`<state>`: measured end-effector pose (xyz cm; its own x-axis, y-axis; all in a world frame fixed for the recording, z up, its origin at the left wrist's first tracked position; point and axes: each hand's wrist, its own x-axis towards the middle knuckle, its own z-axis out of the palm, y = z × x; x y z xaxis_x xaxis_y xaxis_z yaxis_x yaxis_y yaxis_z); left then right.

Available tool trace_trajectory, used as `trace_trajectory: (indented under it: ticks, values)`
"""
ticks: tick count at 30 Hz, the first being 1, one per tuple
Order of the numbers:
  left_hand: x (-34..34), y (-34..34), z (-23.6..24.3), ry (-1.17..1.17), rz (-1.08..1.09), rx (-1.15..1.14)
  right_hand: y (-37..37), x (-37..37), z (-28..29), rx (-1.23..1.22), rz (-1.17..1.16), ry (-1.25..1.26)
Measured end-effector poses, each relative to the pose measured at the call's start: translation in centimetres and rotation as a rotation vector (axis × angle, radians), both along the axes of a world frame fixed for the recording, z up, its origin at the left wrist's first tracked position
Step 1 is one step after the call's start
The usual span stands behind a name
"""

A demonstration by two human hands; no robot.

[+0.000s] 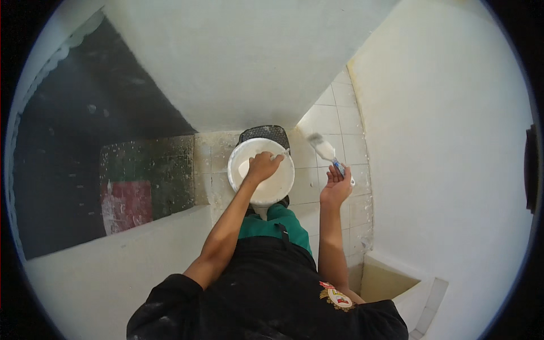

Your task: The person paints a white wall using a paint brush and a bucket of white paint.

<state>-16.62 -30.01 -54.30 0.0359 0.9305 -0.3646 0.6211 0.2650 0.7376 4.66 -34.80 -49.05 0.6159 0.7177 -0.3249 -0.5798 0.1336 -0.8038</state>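
1. The bucket [287,184] stood in front of the person, close to the feet, with a pale mix [271,188] inside it.
2. The left hand [263,167] was over the bucket's mouth, its fingers [276,161] curled near the far right of the rim; whether they gripped anything there, I could not tell.
3. The right hand [335,187] was well apart from the bucket, to its right, palm turned up, fingers closed about the handle of the brush [324,148]. The whitened bristles pointed up and to the left.
4. The step in hand seemed to be a pause for handling at the bucket, with the brush kept aside.
5. Any move of the brush into the mix would, I judged, call for the left hand to clear the mouth and the bristles to be turned down.
6. The floor [306,180] was of pale tiles, stained and speckled. A dark patterned thing [263,134] showed beyond the bucket; its kind was unclear.
7. A white wall rose ahead [226,56], another on the right [447,124]. On the left lay a dark area [68,147] with a spattered red patch [136,204], edged by a low wall [124,243].
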Motion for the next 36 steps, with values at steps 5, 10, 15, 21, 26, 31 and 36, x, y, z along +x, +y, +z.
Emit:
trace_trajectory:
  ticks: [5,10,15,21,26,31,36]
  values:
    - [2.1,-1.6,2.6,-0.232,-0.078,-0.066,-2.9,2.4,-3.4,-0.126,-0.279,0.034]
    - [3.6,-0.5,4.4,-0.307,-0.209,-0.131,-5.5,2.9,-3.9,-0.204,-0.528,-0.143]
    - [6.3,1.9,8.4,-0.578,-0.361,-0.386,-7.6,2.1,-0.2,-0.234,-0.627,-0.446]
    - [7.0,8.2,12.8,-0.827,-0.705,-0.494,-3.9,-4.9,4.7,-0.307,-0.614,-0.728]
    - [10.2,12.4,18.5,-0.902,-1.006,-0.448,-1.7,-7.1,8.4,-0.423,-0.728,-0.91]
    - [14.2,18.4,21.9,-1.083,-1.249,-0.584,2.8,-8.8,13.1,-0.461,-0.941,-0.994]
    - [16.7,25.8,26.9,-1.146,-1.602,-0.704,12.3,-12.4,17.1,-0.453,-1.309,-0.958]
